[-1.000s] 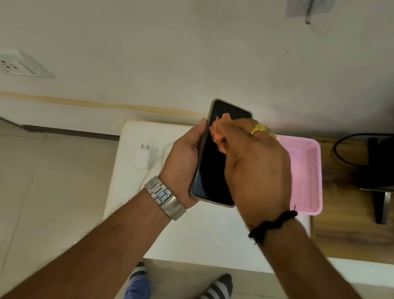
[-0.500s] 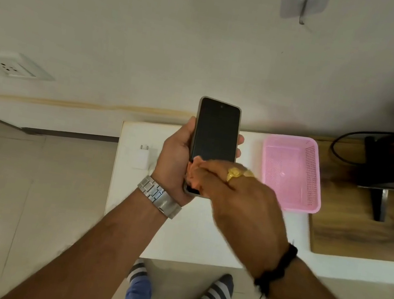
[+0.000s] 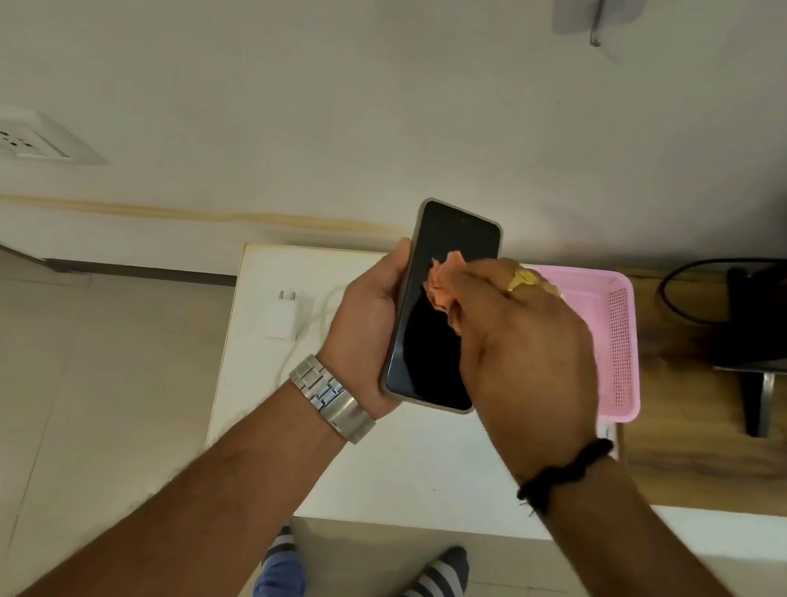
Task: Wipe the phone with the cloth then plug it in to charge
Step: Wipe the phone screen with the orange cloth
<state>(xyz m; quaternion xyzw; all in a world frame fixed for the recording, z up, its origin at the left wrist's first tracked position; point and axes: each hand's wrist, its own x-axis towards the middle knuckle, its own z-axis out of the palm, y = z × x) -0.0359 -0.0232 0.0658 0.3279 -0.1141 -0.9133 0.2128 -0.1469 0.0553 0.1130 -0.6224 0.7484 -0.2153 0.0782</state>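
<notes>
Glossy phone (image 3: 433,326), slippery glass, so hold its edges

Left hand (image 3: 363,324) fingers wrap its sides; right hand (image 3: 527,357) fingers pinch soft orange cloth (image 3: 442,288) on screen.

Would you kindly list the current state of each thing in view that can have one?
phone: screen dark, upright in the left hand, no cable attached.
cloth: bunched in the right hand, pressed on the screen.
charger: lying on the white table, unplugged, prongs bare.
wall socket: nothing plugged in.
pink basket: on the table, looks empty where visible.
</notes>
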